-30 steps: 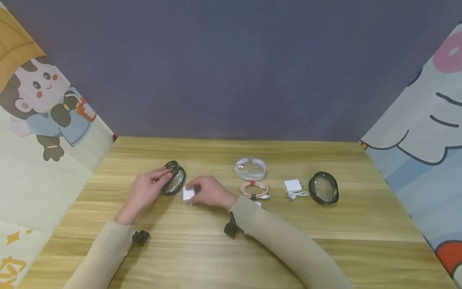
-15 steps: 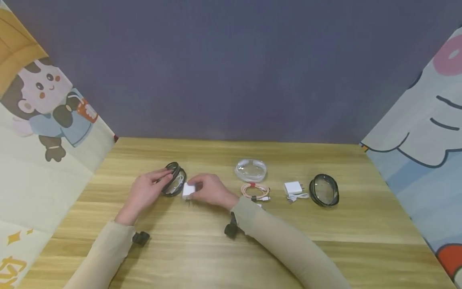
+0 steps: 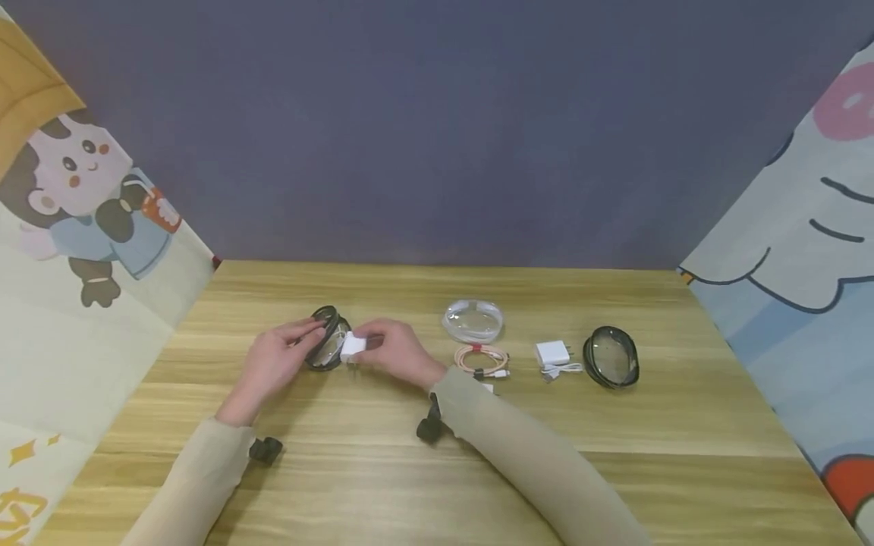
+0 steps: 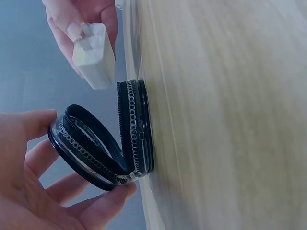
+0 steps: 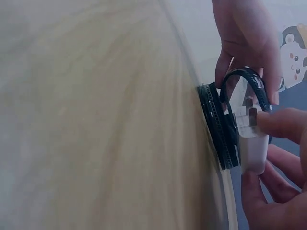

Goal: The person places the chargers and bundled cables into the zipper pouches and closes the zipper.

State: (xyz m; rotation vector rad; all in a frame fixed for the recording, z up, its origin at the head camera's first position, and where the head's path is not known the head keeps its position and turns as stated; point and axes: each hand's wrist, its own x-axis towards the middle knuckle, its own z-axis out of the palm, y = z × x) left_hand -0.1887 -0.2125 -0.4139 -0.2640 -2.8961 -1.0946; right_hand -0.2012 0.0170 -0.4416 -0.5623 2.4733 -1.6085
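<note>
The white charger (image 3: 353, 346) is pinched by the right hand (image 3: 399, 353) just beside the black-trimmed case (image 4: 134, 127); the raised lid (image 4: 79, 143) is gripped by the left hand (image 3: 276, 356). The charger is judged light, rigid and smooth, best held by its sides, clear of the prongs (image 5: 251, 115). Left access is obstructed by the lid. A pink cable (image 3: 467, 369) is noted farther right.

Toward the left edge of the table (image 3: 355, 470), whose wood grain is yellow-brown, the charger (image 3: 353, 346) is white and the case (image 4: 133, 132) clear with black trim.
</note>
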